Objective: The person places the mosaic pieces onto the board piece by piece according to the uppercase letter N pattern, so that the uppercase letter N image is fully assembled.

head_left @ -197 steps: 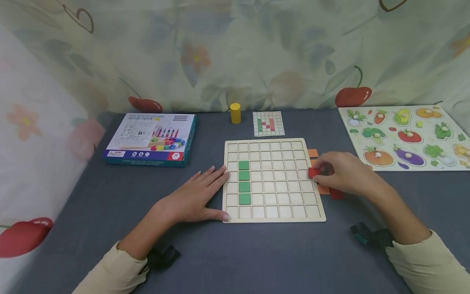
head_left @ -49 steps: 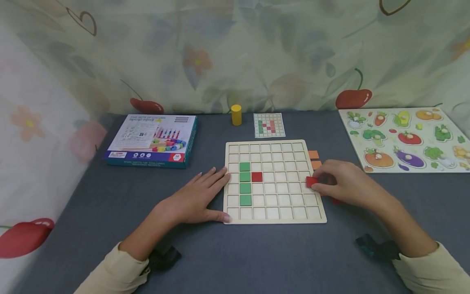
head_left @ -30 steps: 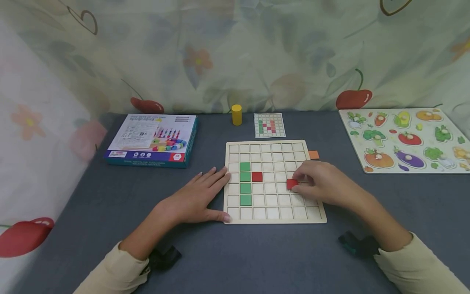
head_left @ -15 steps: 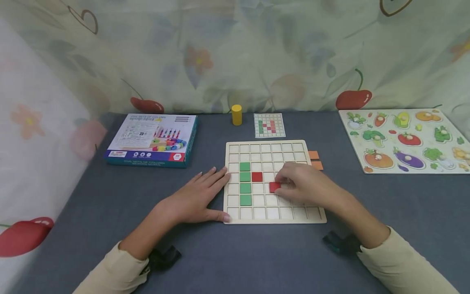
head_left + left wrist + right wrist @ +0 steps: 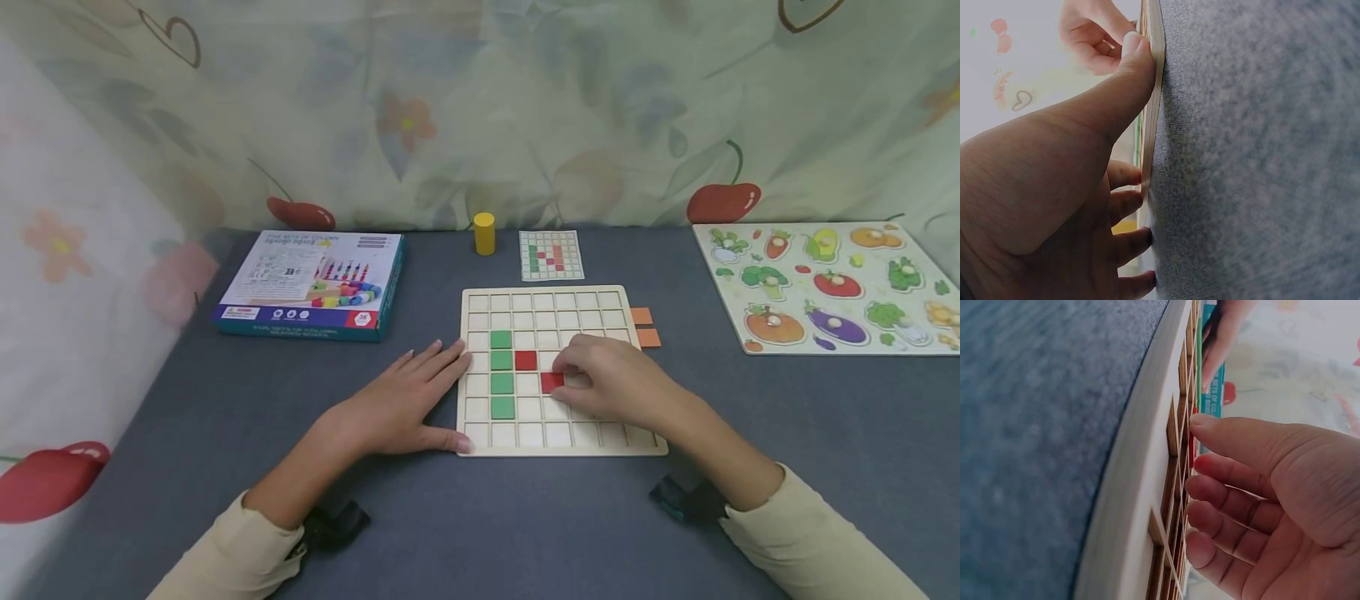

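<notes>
A wooden grid board lies on the dark cloth. One of its columns holds several green square tiles, and a red tile sits in the cell right of the second green one. My right hand pinches another red tile between thumb and index finger, at a cell one row lower and one column further right. In the right wrist view, that thumb touches the red edge at the board's surface. My left hand rests spread against the board's left edge, its thumb on the near corner.
Orange tiles lie beside the board's right edge. Behind it are a pattern card and a yellow cylinder. A toy box stands at back left, a vegetable puzzle board at back right.
One red tile has been set beside the green column. My right hand has brought a second red tile leftward from the board's right edge to a cell near the middle. The left hand stays put.
</notes>
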Motion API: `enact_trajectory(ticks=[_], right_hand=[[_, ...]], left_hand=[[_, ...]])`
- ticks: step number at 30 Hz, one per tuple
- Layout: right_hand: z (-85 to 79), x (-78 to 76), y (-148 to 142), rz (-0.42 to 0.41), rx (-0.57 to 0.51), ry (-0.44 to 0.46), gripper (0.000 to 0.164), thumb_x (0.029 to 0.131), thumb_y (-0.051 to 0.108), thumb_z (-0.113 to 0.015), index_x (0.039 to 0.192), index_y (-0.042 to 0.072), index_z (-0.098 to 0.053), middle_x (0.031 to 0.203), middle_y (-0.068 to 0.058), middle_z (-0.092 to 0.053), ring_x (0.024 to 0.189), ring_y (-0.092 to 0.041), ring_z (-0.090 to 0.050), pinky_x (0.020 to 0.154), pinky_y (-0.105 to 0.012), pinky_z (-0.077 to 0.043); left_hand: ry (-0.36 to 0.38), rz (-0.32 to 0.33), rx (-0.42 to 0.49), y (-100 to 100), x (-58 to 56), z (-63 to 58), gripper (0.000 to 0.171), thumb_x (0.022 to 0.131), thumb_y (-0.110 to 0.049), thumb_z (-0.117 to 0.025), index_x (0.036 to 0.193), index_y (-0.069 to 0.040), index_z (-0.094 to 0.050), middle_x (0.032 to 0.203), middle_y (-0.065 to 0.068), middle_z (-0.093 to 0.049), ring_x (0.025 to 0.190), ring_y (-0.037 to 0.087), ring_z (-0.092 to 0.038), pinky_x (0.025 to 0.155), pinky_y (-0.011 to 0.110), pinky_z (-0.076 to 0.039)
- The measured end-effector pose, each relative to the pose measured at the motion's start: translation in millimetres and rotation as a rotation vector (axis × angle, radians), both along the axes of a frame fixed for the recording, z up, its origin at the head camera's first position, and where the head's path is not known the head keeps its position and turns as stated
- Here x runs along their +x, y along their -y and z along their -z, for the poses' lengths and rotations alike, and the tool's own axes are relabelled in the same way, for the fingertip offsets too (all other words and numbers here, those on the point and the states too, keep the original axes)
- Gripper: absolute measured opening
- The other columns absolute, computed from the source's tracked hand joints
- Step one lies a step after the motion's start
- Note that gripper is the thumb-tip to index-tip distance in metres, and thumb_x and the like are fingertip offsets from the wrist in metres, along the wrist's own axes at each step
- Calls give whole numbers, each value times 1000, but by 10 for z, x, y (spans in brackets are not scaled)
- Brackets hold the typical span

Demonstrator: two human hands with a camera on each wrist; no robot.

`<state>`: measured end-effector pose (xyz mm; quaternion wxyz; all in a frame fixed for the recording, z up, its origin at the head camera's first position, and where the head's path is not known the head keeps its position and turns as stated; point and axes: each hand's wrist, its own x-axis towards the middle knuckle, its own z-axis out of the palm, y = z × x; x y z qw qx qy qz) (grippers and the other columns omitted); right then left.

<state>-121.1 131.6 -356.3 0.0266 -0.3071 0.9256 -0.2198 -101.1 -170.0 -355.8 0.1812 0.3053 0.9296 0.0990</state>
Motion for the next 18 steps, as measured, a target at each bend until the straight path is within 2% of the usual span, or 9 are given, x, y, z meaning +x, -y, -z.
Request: enact_trajectory(ticks=[6, 11, 18], right_hand=[[-6, 24, -109, 27, -4, 17, 16, 84, 19, -80, 97, 12, -76, 87, 7, -63, 77, -11, -57, 72, -33, -50], [-19, 59, -231, 40, -6, 13, 17, 84, 17, -78, 99, 10, -75, 86, 6, -63, 76, -11, -55, 70, -32, -49], [-76, 129, -445, 42, 13, -6, 13, 85, 14, -78, 97, 12, -75, 80, 11, -58, 73, -9, -52, 65, -30, -46]], left_hand=[[-6, 6, 4, 0, -2, 0, 108, 84, -74, -59, 162, -15, -13, 168, 2, -7, 153, 29, -5, 119, 54, -10], [-2, 2, 3, -1, -1, -4, 109, 84, -74, -60, 162, -15, -14, 168, 2, -8, 153, 30, -5, 119, 55, -10], [4, -5, 0, -5, 0, -6, 109, 84, -74, -61, 162, -15, -14, 168, 2, -8, 153, 30, -5, 119, 55, -10]])
